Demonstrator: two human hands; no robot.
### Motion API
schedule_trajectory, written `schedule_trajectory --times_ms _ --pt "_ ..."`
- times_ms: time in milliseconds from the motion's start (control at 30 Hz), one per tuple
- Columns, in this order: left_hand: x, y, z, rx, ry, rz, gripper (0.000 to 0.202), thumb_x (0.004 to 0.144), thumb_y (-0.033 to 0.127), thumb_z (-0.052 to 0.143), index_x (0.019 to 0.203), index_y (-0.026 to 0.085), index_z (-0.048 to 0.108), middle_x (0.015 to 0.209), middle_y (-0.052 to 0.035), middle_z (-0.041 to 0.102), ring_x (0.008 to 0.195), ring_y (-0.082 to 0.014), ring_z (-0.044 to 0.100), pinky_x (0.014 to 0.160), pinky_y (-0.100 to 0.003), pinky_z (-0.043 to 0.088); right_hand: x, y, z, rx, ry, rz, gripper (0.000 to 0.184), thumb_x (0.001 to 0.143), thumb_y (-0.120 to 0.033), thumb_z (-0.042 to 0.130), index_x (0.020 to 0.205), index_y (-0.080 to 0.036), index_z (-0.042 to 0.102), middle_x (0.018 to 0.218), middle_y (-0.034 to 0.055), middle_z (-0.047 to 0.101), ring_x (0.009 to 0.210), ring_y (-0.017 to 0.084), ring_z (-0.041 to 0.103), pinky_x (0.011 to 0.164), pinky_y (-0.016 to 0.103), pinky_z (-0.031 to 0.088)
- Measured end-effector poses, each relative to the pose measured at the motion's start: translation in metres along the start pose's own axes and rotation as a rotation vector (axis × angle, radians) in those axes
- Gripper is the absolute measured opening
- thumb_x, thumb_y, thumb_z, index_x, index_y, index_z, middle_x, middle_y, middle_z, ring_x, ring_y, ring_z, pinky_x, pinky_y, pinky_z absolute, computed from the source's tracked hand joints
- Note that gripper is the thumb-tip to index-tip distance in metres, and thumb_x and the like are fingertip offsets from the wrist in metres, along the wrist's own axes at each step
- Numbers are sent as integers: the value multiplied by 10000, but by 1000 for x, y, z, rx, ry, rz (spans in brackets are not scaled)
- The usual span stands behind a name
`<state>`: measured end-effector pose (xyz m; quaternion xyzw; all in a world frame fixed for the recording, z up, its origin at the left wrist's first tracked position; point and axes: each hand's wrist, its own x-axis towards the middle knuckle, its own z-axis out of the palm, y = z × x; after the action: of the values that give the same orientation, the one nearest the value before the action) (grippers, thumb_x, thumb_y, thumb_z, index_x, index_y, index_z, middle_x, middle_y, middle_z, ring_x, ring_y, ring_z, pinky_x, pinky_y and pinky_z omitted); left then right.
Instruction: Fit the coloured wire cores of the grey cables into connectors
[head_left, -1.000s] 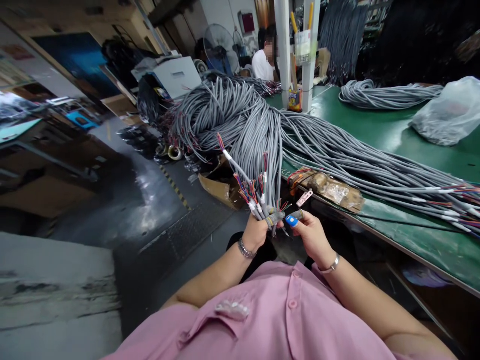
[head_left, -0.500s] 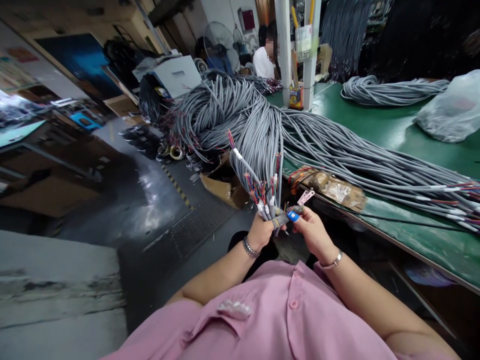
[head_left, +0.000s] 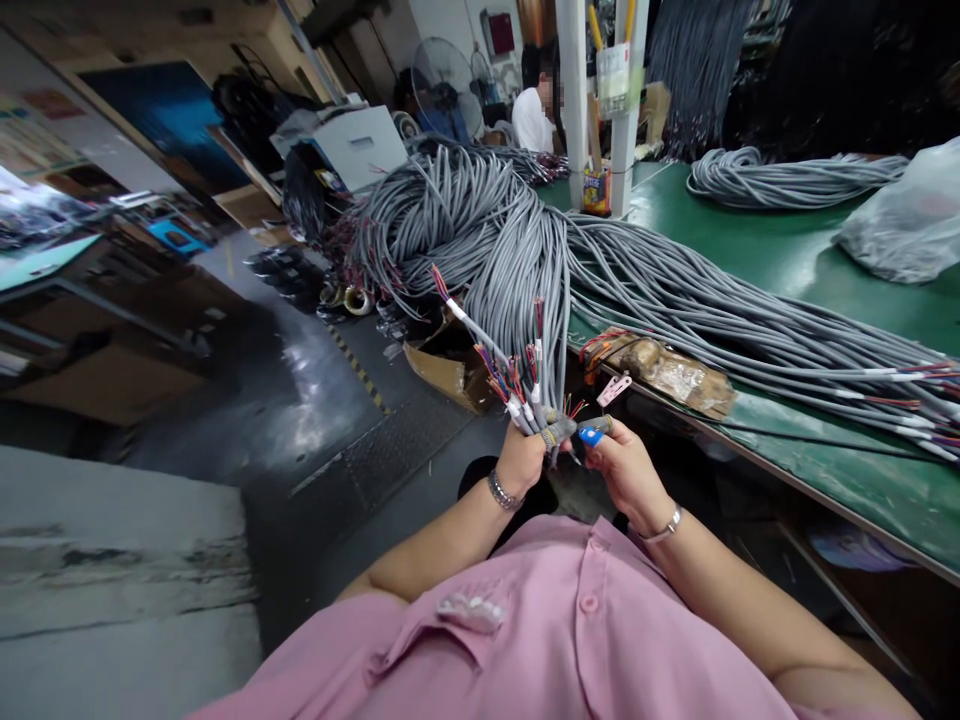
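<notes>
My left hand (head_left: 523,460) is closed around a bunch of grey cables (head_left: 534,290), just off the bench's front edge. Stripped ends with thin coloured wires (head_left: 501,378) and white sleeves fan out above the fist. Close by on its right, my right hand (head_left: 628,468) has thumb and forefinger pinched together. A blue cover (head_left: 590,437) wraps the thumb tip, and a grey finger cover (head_left: 598,423) sits on the forefinger. Short coloured wires (head_left: 574,407) stick up between the hands; what the right fingertips grip is too small to make out.
More grey cables (head_left: 720,290) stretch along the green bench (head_left: 795,235). A wooden block (head_left: 675,378) and a pink clip (head_left: 614,390) are at its edge. An open cardboard box (head_left: 442,375) stands below the cables. A person in white (head_left: 531,120) is farther back.
My right hand has shifted slightly down, its thumb and forefinger still together. The coloured wires between the hands show more clearly, and the cable ends in my left hand lean further left.
</notes>
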<state>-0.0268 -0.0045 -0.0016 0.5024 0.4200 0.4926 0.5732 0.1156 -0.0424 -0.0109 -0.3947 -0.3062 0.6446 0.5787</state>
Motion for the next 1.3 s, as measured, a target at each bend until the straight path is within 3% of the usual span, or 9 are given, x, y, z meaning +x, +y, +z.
schedule_trajectory --times_ms 233,567,733,833,933,1033,1300 --pt "1 3 -4 58 -61 -15 298 679 359 750 550 128 612 508 -11 572 460 -90 494 492 -228 395 4 -14 9 19 -108 54 330 732 -407 728 966 -187 652 713 7 638 621 124 583 572 241 442" --pt "1 2 -5 97 -116 -2 269 684 336 737 560 128 619 500 -5 580 439 -84 472 490 -233 383 14 -3 16 161 -59 45 243 688 -365 769 775 -184 632 684 -4 642 542 128 577 543 276 481" --pt "2 3 -9 84 -136 -25 283 689 348 735 559 123 622 500 -13 574 457 -93 494 471 -226 367 15 6 5 273 59 93 207 746 -394 716 800 -211 637 717 -15 623 598 110 571 541 235 464" --pt "3 3 -13 51 -129 -71 288 671 349 749 558 125 606 505 -8 569 445 -88 486 454 -221 360 11 8 -6 273 -4 128 272 770 -463 679 891 -221 666 849 15 660 677 123 584 603 258 486" --pt "4 1 -15 15 -123 -76 273 670 336 755 578 126 608 512 -5 572 446 -85 487 452 -216 358 6 3 -11 247 -66 117 275 746 -425 723 924 -220 675 905 20 668 683 112 575 633 261 481" --pt "3 -1 -14 17 -125 -63 268 680 324 753 577 123 608 512 -7 578 440 -85 487 448 -216 363 4 -4 -7 193 -87 88 245 725 -342 762 906 -202 677 829 1 645 635 85 533 634 243 463" --pt "2 -4 -12 31 -109 -41 259 683 340 750 604 122 634 509 -13 591 442 -94 498 449 -221 381 12 -4 3 77 10 49 213 687 -324 781 757 -175 647 615 -40 562 527 67 454 527 213 385"
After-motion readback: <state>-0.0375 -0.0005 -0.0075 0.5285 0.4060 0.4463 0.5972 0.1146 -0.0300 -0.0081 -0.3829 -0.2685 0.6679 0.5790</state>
